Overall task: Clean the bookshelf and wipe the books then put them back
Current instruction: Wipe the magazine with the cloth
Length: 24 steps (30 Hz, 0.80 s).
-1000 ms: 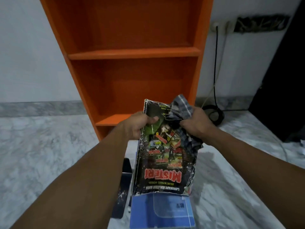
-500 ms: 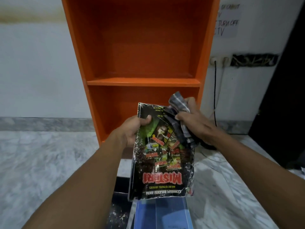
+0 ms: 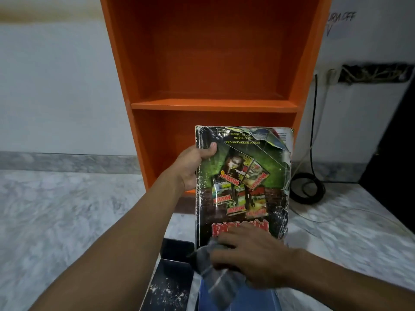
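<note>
head | we see left hand (image 3: 193,169) fingers clasping the left edge of the Misteri book (image 3: 242,182), thumb on cover, book held upright in front of the orange bookshelf (image 3: 215,104) | right hand (image 3: 253,254) fingers grasping grey cloth (image 3: 215,279) against the cover's lower edge, blurred | dark book (image 3: 173,281) and blue book (image 3: 258,299) on the floor below

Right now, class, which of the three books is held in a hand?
The black Misteri book: the left hand grips it, and the right hand holds a cloth against it. The blue book and dark book lie below.
</note>
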{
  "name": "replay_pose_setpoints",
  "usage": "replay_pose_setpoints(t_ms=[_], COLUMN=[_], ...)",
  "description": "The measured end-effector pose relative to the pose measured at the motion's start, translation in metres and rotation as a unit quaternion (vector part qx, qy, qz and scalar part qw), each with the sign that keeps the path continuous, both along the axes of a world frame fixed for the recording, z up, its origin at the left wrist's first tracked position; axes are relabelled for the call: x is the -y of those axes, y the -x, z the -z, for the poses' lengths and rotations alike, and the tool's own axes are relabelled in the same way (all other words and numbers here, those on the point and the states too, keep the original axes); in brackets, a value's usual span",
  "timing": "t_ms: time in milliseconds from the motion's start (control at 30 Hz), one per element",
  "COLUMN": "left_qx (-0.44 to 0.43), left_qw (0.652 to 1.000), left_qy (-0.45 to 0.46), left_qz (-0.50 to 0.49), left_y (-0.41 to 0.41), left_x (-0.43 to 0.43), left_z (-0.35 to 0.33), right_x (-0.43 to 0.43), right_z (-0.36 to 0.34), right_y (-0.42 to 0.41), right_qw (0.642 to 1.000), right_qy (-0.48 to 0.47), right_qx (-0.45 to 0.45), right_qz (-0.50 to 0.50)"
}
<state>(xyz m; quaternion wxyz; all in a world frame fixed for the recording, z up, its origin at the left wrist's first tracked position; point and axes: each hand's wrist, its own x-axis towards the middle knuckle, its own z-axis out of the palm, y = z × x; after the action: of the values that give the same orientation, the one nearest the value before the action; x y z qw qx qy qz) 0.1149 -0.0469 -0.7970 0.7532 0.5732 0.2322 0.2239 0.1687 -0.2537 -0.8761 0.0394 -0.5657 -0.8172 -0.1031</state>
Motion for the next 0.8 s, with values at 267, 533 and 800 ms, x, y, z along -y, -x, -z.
replay_pose_setpoints(t_ms=[267, 533, 800], left_qx=[-0.013, -0.004, 0.032], left_qw=[0.997, 0.998, 0.996], left_qy=[0.052, 0.033, 0.051], left_qz=[0.056, 0.046, 0.072], left_y=[-0.002, 0.008, 0.02], left_x=[0.017, 0.02, 0.009], left_z=[0.0, -0.007, -0.009], right_x=[-0.036, 0.014, 0.004], right_z=[-0.097, 0.009, -0.083], right_y=[-0.053, -0.037, -0.079], right_qw=[0.901, 0.993, 0.922], right_qy=[-0.3, -0.09, -0.348], right_qx=[-0.194, 0.074, -0.098], right_qz=[0.247, -0.023, 0.142])
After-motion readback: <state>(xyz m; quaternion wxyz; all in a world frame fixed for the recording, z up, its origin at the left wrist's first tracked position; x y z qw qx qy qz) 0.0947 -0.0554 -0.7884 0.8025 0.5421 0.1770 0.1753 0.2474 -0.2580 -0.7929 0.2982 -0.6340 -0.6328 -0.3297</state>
